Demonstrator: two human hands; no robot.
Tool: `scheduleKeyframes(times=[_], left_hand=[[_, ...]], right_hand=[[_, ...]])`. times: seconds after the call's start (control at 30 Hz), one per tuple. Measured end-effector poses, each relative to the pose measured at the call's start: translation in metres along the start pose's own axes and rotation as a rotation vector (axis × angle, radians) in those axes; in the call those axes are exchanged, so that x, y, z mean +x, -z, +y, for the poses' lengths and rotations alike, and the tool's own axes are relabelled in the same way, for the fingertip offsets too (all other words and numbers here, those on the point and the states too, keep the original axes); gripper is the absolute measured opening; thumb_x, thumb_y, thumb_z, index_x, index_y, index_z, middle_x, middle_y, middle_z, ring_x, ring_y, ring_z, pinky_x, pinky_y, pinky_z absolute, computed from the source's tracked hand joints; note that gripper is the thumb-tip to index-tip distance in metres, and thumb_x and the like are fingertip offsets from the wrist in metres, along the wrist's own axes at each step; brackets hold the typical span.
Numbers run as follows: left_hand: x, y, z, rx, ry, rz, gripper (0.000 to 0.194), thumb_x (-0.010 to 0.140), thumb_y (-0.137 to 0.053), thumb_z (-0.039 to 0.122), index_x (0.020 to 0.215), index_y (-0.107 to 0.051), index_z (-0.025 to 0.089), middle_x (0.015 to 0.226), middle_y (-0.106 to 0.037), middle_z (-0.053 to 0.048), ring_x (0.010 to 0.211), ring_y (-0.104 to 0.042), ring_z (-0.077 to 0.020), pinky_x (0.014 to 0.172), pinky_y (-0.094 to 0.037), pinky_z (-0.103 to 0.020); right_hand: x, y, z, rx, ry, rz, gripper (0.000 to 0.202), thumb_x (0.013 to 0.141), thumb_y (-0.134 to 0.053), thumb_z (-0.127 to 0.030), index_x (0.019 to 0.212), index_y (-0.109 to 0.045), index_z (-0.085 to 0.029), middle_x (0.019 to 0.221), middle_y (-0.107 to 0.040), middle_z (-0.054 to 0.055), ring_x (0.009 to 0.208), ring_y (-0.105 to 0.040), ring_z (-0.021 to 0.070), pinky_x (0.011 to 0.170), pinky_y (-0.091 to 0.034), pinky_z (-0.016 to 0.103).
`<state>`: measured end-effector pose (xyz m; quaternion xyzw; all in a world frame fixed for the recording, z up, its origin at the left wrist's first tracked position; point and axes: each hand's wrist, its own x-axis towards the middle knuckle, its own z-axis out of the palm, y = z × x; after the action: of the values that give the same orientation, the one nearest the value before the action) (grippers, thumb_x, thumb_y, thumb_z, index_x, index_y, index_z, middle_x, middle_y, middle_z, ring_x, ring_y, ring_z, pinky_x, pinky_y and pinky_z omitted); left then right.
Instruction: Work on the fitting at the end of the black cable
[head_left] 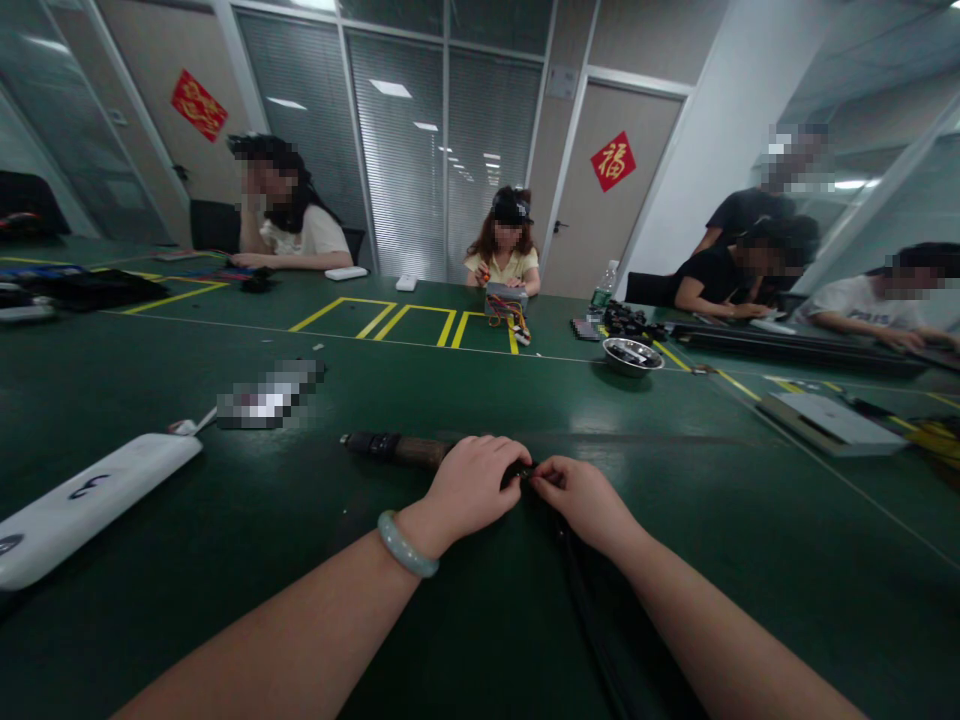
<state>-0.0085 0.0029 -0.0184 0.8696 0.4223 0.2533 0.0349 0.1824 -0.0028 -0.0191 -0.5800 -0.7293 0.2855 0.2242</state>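
A dark rod-like tool [416, 451] with a brown grip and a black end lies crosswise on the green table [300, 540]. My left hand [480, 482], below a pale green bangle [406, 545], is wrapped over the right part of the tool. Close beside it, my right hand [581, 498] pinches a small dark piece at the tool's end, too small to make out. Black cables [581, 590] run from under my right hand towards the table's near edge.
A white power bank [97, 500] lies at the left, near a blurred-out object [266, 397]. Further back stand a metal bowl [633, 356], a bottle [604, 285] and a grey box [832, 422]. Several people sit around the table.
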Motion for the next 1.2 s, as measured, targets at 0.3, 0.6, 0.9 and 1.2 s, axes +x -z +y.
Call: scheduleKeyframes(times=[0.3, 0.6, 0.9, 1.2], left_hand=[[0.0005, 0.0005, 0.0015, 0.003, 0.017, -0.012, 0.013, 0.081, -0.055, 0.019, 0.093, -0.059, 0.021, 0.096, -0.063, -0.002, 0.09, -0.057, -0.0199, 0.082, -0.042, -0.036], [0.0, -0.0009, 0.0001, 0.014, 0.011, -0.002, 0.017, 0.082, -0.055, 0.02, 0.099, -0.059, 0.022, 0.098, -0.063, -0.002, 0.093, -0.058, -0.0204, 0.084, -0.043, -0.036], [0.0, 0.0011, 0.0003, -0.002, 0.0, -0.008, 0.014, 0.081, -0.055, 0.017, 0.093, -0.06, 0.023, 0.097, -0.063, -0.001, 0.091, -0.057, -0.0198, 0.083, -0.042, -0.036], [-0.0003, -0.0002, -0.0008, -0.017, 0.015, 0.007, 0.018, 0.081, -0.057, 0.018, 0.098, -0.058, 0.023, 0.096, -0.063, 0.0, 0.09, -0.057, -0.0192, 0.083, -0.042, -0.035]], right_hand=[[0.0002, 0.0005, 0.0007, -0.007, -0.001, -0.008, 0.017, 0.084, -0.056, -0.03, 0.088, -0.069, -0.021, 0.084, -0.073, 0.002, 0.071, -0.065, 0.0152, 0.062, -0.043, 0.024], [0.0009, -0.0002, 0.001, -0.001, 0.01, 0.002, 0.015, 0.083, -0.057, -0.029, 0.085, -0.069, -0.02, 0.08, -0.072, 0.001, 0.069, -0.064, 0.0149, 0.061, -0.042, 0.024], [0.0014, -0.0013, 0.0017, 0.009, 0.008, 0.004, 0.016, 0.083, -0.056, -0.029, 0.087, -0.069, -0.021, 0.082, -0.073, 0.002, 0.07, -0.065, 0.0155, 0.061, -0.043, 0.024], [0.0011, -0.0005, 0.0004, 0.01, 0.003, -0.014, 0.015, 0.083, -0.056, -0.028, 0.087, -0.069, -0.02, 0.082, -0.072, 0.002, 0.07, -0.065, 0.0154, 0.062, -0.043, 0.024]])
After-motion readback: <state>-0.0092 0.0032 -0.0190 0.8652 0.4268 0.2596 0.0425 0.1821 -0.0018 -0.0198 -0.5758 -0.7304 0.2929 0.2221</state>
